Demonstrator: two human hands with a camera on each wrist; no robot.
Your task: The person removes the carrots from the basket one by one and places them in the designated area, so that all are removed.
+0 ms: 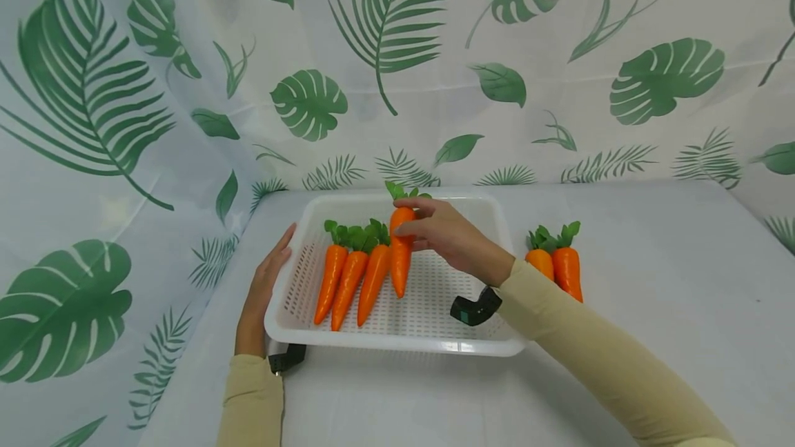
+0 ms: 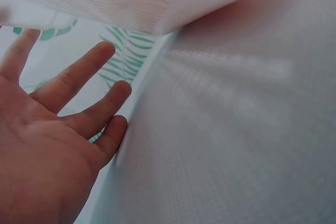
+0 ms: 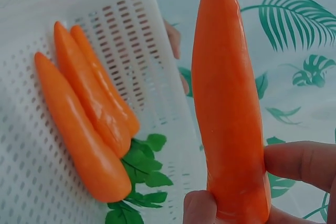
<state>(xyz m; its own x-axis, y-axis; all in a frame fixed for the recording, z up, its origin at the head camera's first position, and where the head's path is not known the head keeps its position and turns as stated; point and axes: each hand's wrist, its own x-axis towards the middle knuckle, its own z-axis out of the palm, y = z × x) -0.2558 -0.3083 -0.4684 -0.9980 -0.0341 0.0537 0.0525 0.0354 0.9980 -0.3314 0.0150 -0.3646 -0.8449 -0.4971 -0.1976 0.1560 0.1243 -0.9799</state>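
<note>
A white perforated plastic basket (image 1: 397, 345) stands on the table with three orange carrots (image 1: 349, 288) lying side by side at its left, their green leaf tops toward the far rim. My right hand (image 1: 450, 233) pinches a fourth carrot (image 1: 400, 264) near its leafy end and holds it over the basket, tip pointing down. The right wrist view shows this held carrot (image 3: 228, 103) up close between thumb and fingers. Along the basket's left side my left hand (image 1: 263, 288) rests against the rim. Its fingers look straight and spread in the left wrist view (image 2: 52, 140).
To the right of the basket two more carrots (image 1: 566, 271) with green tops lie on the white table (image 1: 671, 295), partly behind the right forearm. A white curtain (image 1: 435, 109) printed with green leaves hangs behind the table and down its left side.
</note>
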